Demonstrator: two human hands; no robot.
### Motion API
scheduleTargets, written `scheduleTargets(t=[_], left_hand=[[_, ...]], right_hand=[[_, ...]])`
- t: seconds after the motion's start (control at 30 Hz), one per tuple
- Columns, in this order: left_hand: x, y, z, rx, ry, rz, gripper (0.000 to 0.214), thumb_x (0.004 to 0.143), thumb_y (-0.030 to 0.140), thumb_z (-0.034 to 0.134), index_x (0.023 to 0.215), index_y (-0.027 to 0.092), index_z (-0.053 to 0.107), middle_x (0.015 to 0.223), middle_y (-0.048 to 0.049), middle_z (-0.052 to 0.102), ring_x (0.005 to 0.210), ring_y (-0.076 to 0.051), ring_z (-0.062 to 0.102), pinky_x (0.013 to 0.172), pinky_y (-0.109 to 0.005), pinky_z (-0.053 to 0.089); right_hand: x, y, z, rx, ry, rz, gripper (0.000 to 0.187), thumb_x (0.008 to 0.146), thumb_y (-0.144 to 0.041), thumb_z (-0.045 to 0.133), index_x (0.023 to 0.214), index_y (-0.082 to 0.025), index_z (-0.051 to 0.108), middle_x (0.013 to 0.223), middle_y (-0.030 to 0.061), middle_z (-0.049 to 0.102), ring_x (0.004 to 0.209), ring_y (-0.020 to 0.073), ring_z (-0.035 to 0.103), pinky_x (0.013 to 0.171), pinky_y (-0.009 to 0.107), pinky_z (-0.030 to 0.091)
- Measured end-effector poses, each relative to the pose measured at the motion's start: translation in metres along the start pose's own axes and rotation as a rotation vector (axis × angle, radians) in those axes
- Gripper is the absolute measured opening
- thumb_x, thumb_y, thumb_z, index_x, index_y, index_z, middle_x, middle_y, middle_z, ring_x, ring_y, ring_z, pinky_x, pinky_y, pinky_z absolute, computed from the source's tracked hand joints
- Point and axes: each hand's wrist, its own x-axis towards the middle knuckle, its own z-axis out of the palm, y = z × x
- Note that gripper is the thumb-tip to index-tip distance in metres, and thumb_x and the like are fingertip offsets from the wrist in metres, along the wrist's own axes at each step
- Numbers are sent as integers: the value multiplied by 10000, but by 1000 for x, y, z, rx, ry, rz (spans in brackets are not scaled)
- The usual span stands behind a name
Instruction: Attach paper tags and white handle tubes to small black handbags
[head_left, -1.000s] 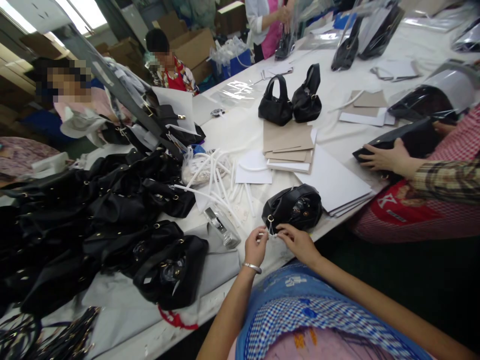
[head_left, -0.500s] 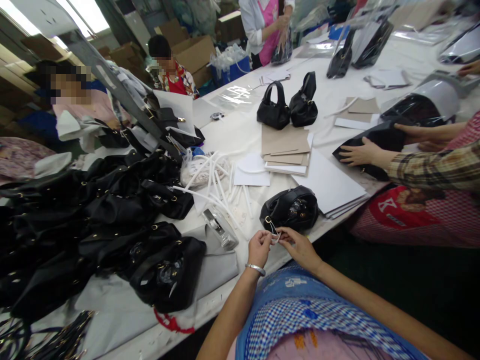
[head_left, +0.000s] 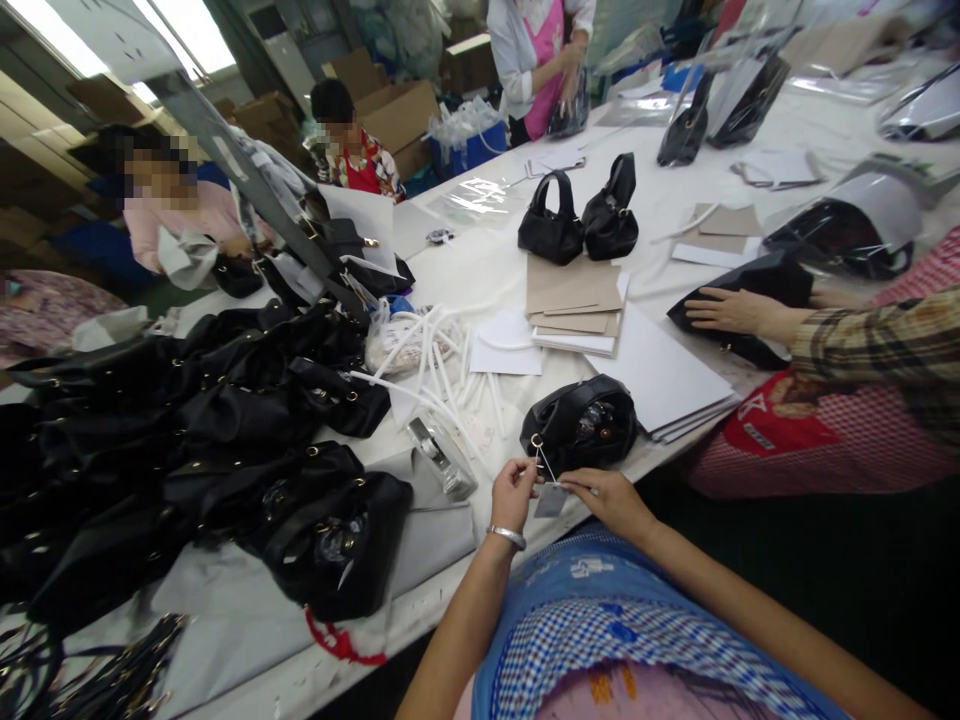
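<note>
A black handbag (head_left: 574,430) lies on the near edge of the table with its opening facing me. A thin white tag string (head_left: 546,463) runs through the gold ring at its left end. My left hand (head_left: 514,495) is closed in a pinch on one end of this string, just below the ring. To the right, my right hand (head_left: 611,502) pinches the top of a small grey hang tag (head_left: 551,501), which dangles between the two hands. The fingertips partly hide where string and tag meet.
Many black handbags (head_left: 202,430) are heaped on the left. White tubes (head_left: 439,360) and a tape dispenser (head_left: 440,458) lie mid-table. Cardboard sheets (head_left: 571,290) and white boards (head_left: 660,370) are stacked beyond my bag. On the right, a co-worker's hand (head_left: 739,312) presses a black bag.
My hands have drawn slightly apart, and the grey tag now shows hanging between them. The co-worker's hand at the right has shifted on the black bag.
</note>
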Motion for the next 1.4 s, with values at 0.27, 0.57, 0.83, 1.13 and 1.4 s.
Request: scheduleTargets(t=[0.27, 0.57, 0.83, 1.13, 1.4], left_hand=[[-6, 15, 9, 78, -42, 178, 285, 822, 430, 566, 895, 159, 615, 804, -60, 680, 653, -122, 620, 530, -198, 445], [-3, 12, 9, 22, -74, 128, 238, 807, 390, 596, 833, 154, 579, 896, -85, 696, 709, -132, 653, 604, -219, 482], [1, 10, 9, -18, -95, 101, 248, 790, 387, 620, 849, 150, 577, 858, -88, 702, 712, -147, 667, 599, -225, 483], [-3, 18, 17, 30, -86, 120, 251, 788, 383, 620, 850, 141, 594, 844, -82, 691, 728, -160, 669, 560, -212, 503], [-2, 12, 22, -48, -46, 120, 221, 780, 342, 635, 842, 134, 594, 776, -68, 680, 729, -173, 677, 737, -329, 570]], right_hand=[[5, 4, 8, 62, 55, 52, 262, 880, -340, 510, 1042, -231, 686, 969, 41, 698, 878, 198, 646, 798, 312, 515], [3, 9, 9, 235, 18, 108, 308, 866, -417, 526, 1031, -226, 702, 821, 38, 660, 689, 174, 644, 595, 269, 552], [7, 2, 11, 64, 73, 65, 230, 869, -351, 527, 983, -221, 678, 988, 61, 681, 919, 215, 632, 838, 342, 512], [9, -9, 11, 341, 191, 236, 277, 837, -431, 577, 924, -189, 681, 1032, 94, 653, 982, 239, 602, 900, 376, 476], [14, -22, 12, 615, 188, 313, 339, 777, -468, 640, 964, -185, 638, 926, 77, 694, 865, 245, 660, 844, 400, 531]])
